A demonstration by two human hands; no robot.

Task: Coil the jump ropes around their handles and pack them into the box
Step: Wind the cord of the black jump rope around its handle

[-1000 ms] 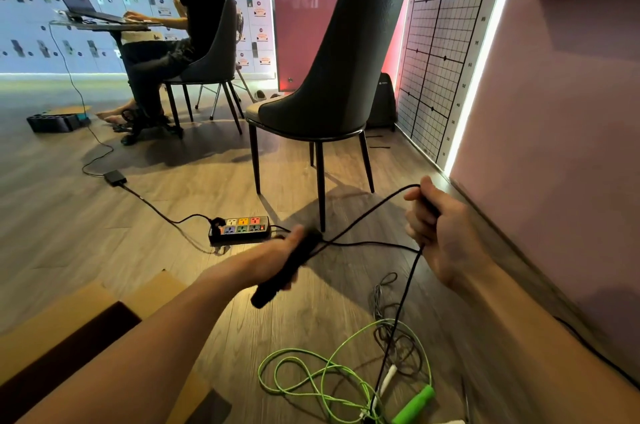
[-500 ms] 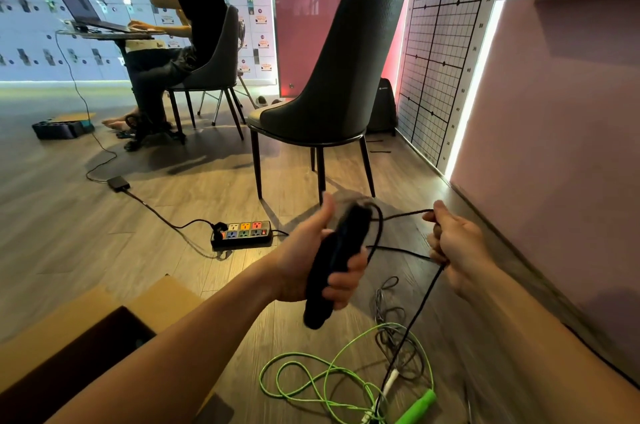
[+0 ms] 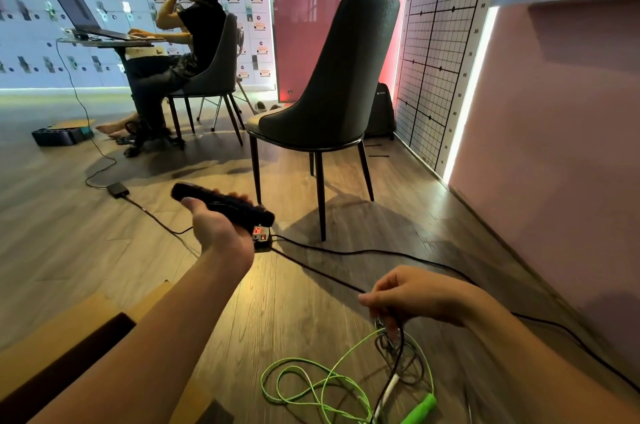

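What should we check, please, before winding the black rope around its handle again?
1. Left hand grips the black handle: ok.
2. Right hand pinches the black rope: ok.
3. Black rope clear of the power strip: cannot tell; it passes close by.
4. Black rope free of the green jump rope: not ok; the two lie tangled on the floor below the right hand.
5. Box open: ok.
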